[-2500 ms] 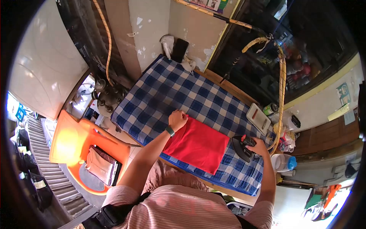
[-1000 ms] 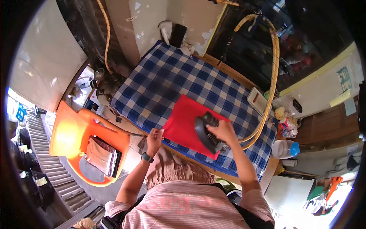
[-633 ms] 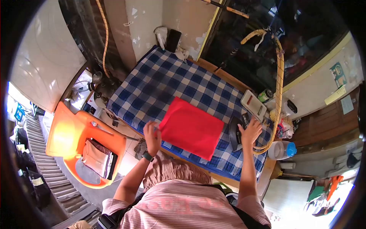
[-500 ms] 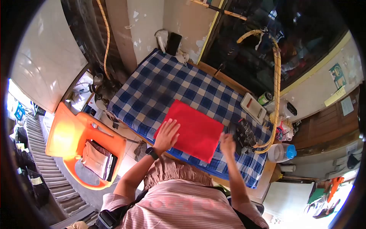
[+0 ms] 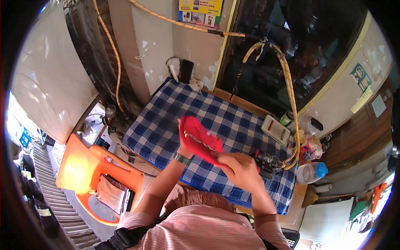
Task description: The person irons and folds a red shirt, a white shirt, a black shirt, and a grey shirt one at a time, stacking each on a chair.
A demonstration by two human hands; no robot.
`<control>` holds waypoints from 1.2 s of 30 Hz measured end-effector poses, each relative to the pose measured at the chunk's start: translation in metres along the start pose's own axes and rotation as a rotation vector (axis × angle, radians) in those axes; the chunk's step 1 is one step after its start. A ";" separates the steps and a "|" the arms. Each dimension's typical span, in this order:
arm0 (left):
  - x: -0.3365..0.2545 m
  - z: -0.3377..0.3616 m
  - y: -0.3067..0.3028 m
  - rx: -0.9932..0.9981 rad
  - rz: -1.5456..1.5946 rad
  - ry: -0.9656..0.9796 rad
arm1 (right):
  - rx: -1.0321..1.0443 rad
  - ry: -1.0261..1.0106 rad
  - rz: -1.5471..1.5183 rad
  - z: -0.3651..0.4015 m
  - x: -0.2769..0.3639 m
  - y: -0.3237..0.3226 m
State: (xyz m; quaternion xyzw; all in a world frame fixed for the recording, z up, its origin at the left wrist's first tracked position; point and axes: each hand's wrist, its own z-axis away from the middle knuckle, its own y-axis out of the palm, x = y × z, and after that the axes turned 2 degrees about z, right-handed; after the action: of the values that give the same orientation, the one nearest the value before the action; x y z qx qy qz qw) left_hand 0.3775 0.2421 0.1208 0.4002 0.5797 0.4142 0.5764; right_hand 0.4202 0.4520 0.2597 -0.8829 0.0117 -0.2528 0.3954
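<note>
A person wears a short-sleeved pale pink shirt (image 5: 204, 227) with thin light horizontal stripes and faded, darker pink lettering across its front, at the bottom center of the frame. Black straps (image 5: 125, 238), one with a chunky buckle at lower left, run over the shirt at both sides. Below the hem are gathered brownish-pink bottoms (image 5: 198, 199), and a dark band (image 5: 182, 158) circles the left wrist.

The yellow poster (image 5: 201, 9), green sticker (image 5: 360, 76) and striped shirt (image 5: 202, 227) bear no legible text.
</note>
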 end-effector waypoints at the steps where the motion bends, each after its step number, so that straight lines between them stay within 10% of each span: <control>1: -0.008 -0.003 0.000 -0.035 0.039 0.037 | 0.003 -0.002 -0.003 -0.002 0.008 -0.010; 8: -0.054 0.008 -0.078 -0.245 0.070 0.103 | 0.625 -0.072 -0.116 0.057 -0.041 -0.026; 10: -0.063 0.028 -0.133 -0.552 -0.341 0.107 | 0.969 0.576 -0.302 0.092 -0.083 -0.040; 12: -0.070 0.054 -0.214 -0.782 -1.097 0.303 | 0.421 0.436 0.311 0.127 -0.130 -0.044; 14: -0.062 0.068 -0.241 -0.769 -1.481 0.474 | 0.324 0.467 0.862 0.137 -0.156 -0.062; 17: -0.052 0.085 -0.174 -0.678 -1.477 0.255 | 0.600 0.599 0.461 0.154 -0.227 -0.079; 22: -0.021 0.080 -0.160 -0.377 -2.044 0.508 | 0.631 0.626 0.256 0.166 -0.269 -0.062; 26: -0.007 0.079 -0.152 -0.493 -1.851 0.565 | 0.457 1.215 -0.175 0.161 -0.288 -0.056; 31: -0.015 0.087 -0.158 -0.530 -1.973 0.383 | 0.111 1.196 0.206 0.109 -0.206 0.004; 36: -0.006 0.086 -0.176 -0.407 -2.251 0.594 | 0.326 1.110 -0.076 0.040 -0.120 0.047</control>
State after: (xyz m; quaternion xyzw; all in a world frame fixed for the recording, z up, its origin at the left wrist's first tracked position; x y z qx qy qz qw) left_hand 0.4662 0.1785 -0.0424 -0.5472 0.6406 -0.1654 0.5127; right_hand 0.3426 0.4737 0.1521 -0.5455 0.1467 -0.6905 0.4518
